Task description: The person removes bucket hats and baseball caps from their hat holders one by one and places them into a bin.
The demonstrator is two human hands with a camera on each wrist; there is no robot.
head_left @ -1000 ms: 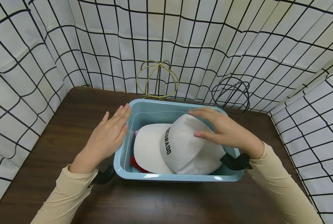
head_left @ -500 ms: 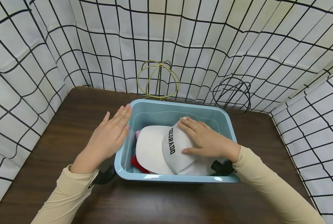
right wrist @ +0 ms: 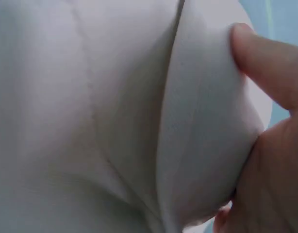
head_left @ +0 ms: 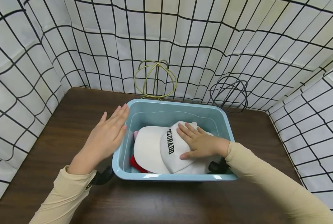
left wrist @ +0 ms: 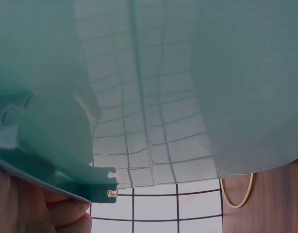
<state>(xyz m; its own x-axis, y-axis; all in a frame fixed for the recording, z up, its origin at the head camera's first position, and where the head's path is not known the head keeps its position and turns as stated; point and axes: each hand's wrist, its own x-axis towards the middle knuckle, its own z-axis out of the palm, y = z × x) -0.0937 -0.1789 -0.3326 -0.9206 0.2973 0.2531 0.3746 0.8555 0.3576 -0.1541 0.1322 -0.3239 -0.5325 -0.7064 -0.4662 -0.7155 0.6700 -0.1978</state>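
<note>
A white baseball cap lettered COLORADO lies in a light blue plastic basin, its brim toward the left. My right hand rests on the crown with spread, mostly straight fingers, and the crown looks pushed in beneath it. Up close in the right wrist view, folds of the white cap show beside the thumb. Flat along the basin's left rim lies my left hand, fingers straight. The left wrist view is filled mostly by the basin's glossy outer wall.
Red fabric and a bit of pink peek from under the brim. Behind the basin stand a yellow wire frame and a dark wire frame. A black grid over white cloth surrounds the brown table.
My right hand has come down and leftward from above the cap onto its crown, which now sits lower. My left hand has stayed at the basin's left rim.
</note>
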